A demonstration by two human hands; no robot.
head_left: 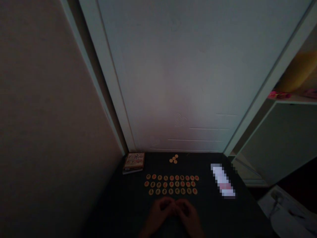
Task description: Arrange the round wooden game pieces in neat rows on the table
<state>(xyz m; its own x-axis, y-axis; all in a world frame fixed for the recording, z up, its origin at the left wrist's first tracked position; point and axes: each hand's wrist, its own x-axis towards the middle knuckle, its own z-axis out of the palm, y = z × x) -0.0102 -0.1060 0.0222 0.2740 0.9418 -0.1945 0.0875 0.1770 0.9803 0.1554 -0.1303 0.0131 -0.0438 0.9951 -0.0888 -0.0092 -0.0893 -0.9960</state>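
Several small round wooden discs with dark marks [171,184] lie in three neat rows on a dark table [119,205]. A few plain discs [173,159] sit apart near the table's far edge. My left hand [159,213] and my right hand [189,213] rest close together on the table just in front of the rows, fingers curled inward and touching. The light is dim, so I cannot make out anything between the fingers.
A small printed box [134,162] lies at the table's far left corner. A white blurred object [223,181] lies at the right. A pale door [178,76] stands behind the table, a wall at left, shelves [292,99] at right.
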